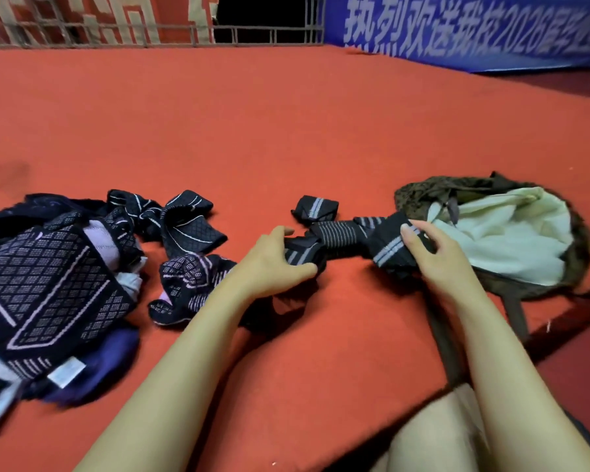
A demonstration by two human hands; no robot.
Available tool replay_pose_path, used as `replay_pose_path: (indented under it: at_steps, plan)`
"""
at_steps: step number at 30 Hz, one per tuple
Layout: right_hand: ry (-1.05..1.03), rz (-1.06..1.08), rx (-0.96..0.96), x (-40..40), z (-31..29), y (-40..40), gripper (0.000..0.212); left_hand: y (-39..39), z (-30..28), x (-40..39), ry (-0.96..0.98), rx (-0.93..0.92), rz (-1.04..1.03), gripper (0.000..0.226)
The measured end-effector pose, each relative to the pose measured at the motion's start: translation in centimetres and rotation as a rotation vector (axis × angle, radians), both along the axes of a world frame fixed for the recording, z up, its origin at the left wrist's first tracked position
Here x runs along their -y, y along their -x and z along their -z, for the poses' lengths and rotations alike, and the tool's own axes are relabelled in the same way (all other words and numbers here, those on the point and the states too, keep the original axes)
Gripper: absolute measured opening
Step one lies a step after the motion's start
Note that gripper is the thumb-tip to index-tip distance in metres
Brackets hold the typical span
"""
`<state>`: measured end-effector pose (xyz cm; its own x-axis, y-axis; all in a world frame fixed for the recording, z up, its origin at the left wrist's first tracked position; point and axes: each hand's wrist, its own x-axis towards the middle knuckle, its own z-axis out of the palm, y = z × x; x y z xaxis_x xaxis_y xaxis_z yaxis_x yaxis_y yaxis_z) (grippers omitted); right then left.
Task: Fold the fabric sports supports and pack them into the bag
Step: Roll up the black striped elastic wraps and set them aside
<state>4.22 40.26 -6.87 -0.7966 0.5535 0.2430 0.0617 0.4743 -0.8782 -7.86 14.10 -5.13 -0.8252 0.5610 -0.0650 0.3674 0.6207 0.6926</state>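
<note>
Head view looks down over your two bare forearms onto a red carpet [286, 131], and several things are only partly readable. Your pile of patterned supports [48, 277] at the left runs off the frame edge, so you cannot count its pieces; they overlap in dark navy and lilac checks, with a white label showing low on the heap. Part of the dark fabric disappears under your left wrist, and its lower end cannot be made out. The bag's strap [447, 345] passes behind your right forearm and is blurred. The blue banner [474, 28] at the far right is cut off and its lettering is soft. Your left hand [276, 260] is clamped on one end of the striped support [341, 238], thumb and curled fingers pinching it, while your right hand [433, 253] grips the other end, thumb laid over the pale stripes. The hands are apart, with the support stretched between them just above the carpet. It is dark grey to black, ribbed, with bands of thin light stripes, and it looks twisted in the middle. A small folded piece [315, 207] with two pale stripes lies just beyond it. The bag [491, 240] sits open at the right, brown outside with a pale lining, its mouth right beside your right hand.
</note>
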Motion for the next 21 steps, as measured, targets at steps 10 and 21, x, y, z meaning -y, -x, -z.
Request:
replay_pose_path:
  at_steps: [10, 21]
  plan:
    - [-0.324, -0.191, 0.361, -2.7, 1.7, 1.7, 0.025, -4.1, 5.2, -4.9, -0.008, -0.207, 0.297, 0.096]
    - [-0.403, 0.300, -0.025, 0.2, 5.3, 3.3, 0.021, -3.4, 7.4, -6.3, 0.005, -0.368, 0.160, 0.073]
